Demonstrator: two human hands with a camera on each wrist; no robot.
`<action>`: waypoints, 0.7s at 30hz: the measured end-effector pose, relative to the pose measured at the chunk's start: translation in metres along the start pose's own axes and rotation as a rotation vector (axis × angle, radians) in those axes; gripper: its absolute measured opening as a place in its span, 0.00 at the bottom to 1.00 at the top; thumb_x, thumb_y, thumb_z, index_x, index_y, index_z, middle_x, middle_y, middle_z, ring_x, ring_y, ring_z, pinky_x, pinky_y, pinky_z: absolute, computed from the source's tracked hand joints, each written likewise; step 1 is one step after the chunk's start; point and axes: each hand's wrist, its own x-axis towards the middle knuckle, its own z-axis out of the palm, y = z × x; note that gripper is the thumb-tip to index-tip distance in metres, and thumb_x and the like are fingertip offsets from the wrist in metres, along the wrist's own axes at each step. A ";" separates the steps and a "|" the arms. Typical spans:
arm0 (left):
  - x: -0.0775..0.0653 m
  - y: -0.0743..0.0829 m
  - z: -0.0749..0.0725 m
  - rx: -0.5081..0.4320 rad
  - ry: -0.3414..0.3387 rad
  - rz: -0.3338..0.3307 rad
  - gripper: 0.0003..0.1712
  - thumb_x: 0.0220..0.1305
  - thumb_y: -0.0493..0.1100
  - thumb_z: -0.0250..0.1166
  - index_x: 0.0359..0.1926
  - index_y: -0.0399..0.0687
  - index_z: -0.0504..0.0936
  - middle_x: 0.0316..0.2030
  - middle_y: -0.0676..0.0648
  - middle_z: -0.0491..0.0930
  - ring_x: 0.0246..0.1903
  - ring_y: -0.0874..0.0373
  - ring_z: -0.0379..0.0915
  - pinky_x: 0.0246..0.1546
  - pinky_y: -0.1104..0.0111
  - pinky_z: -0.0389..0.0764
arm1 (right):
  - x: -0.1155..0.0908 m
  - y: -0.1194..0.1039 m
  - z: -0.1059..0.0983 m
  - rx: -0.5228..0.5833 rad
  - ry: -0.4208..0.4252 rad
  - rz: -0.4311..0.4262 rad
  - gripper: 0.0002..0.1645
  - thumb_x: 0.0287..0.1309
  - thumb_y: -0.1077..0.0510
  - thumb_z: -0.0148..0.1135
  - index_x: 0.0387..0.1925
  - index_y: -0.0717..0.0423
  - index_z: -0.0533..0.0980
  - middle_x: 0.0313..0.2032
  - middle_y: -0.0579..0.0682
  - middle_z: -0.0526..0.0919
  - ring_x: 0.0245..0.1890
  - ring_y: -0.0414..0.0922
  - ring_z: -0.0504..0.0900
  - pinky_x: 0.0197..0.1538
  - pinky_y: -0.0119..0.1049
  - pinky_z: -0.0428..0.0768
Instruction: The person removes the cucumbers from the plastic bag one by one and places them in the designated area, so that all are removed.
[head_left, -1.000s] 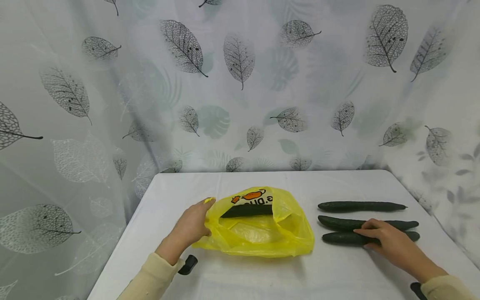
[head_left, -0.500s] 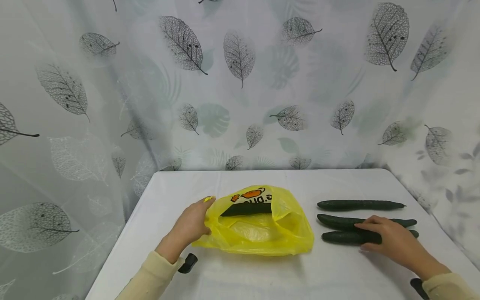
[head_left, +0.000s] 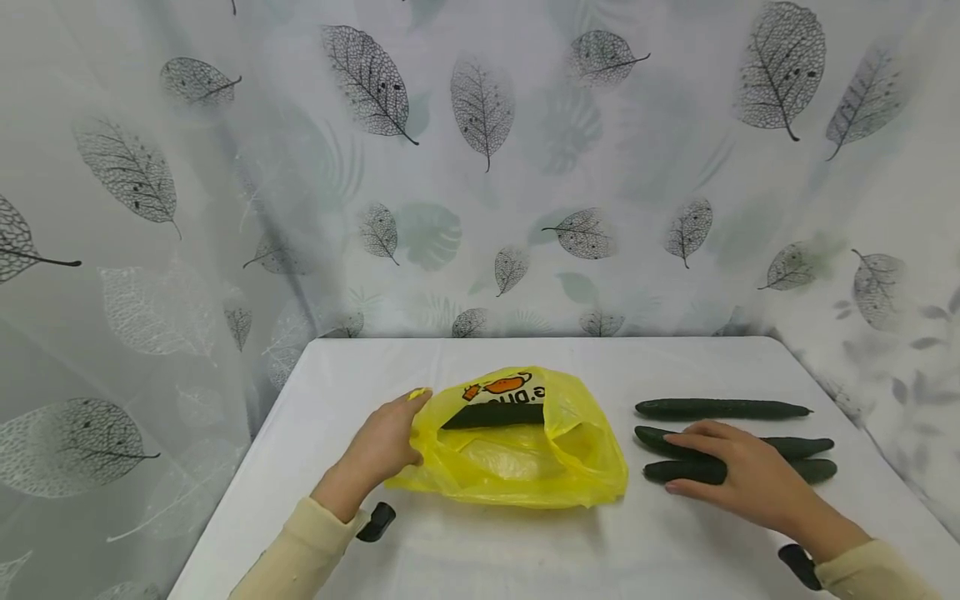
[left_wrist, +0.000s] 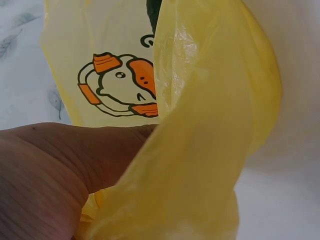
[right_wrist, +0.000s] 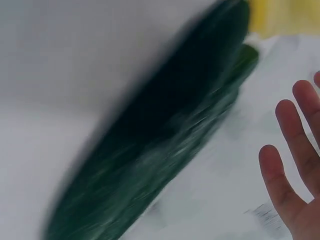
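Note:
My left hand (head_left: 381, 442) holds the left edge of a yellow plastic bag (head_left: 510, 487). In the left wrist view, part of that hand (left_wrist: 55, 170) passes behind the film, which hides its fingertips. A dark green cucumber (head_left: 495, 415) lies inside the bag mouth. My right hand (head_left: 757, 479) is over the front cucumber (head_left: 678, 472) and the middle cucumber (head_left: 806, 447), covering part of both. The right wrist view has its fingers (right_wrist: 301, 130) straight and spread, apart from the blurred cucumbers. A further cucumber (head_left: 720, 409) lies behind them.
All of this is on a white-covered table (head_left: 525, 558). A leaf-printed curtain (head_left: 480, 200) hangs behind it and along both sides. Black straps (head_left: 377, 522) show at the wrists.
My right hand has slid left along the front and middle cucumbers, and its fingers have spread. The left hand and the bag have stayed in place.

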 end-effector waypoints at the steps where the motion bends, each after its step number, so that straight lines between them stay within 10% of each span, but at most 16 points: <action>1: 0.000 0.000 0.000 0.000 -0.001 -0.001 0.54 0.41 0.27 0.80 0.72 0.38 0.68 0.68 0.39 0.71 0.63 0.40 0.70 0.63 0.50 0.72 | 0.001 -0.008 -0.001 0.019 0.014 -0.006 0.41 0.47 0.25 0.70 0.58 0.41 0.83 0.50 0.44 0.81 0.47 0.51 0.81 0.47 0.59 0.81; 12: -0.001 0.003 0.000 -0.004 -0.009 -0.013 0.54 0.42 0.28 0.82 0.73 0.38 0.68 0.68 0.38 0.70 0.64 0.40 0.70 0.64 0.49 0.71 | 0.028 -0.099 -0.016 0.229 0.184 -0.274 0.42 0.50 0.34 0.75 0.67 0.37 0.75 0.56 0.34 0.77 0.52 0.39 0.77 0.51 0.49 0.82; 21: -0.001 0.004 0.000 -0.009 0.003 -0.005 0.54 0.41 0.29 0.82 0.72 0.39 0.68 0.68 0.39 0.71 0.64 0.40 0.69 0.65 0.49 0.70 | 0.059 -0.167 -0.003 0.401 0.121 -0.468 0.43 0.51 0.30 0.72 0.69 0.29 0.71 0.56 0.32 0.75 0.55 0.36 0.74 0.54 0.41 0.79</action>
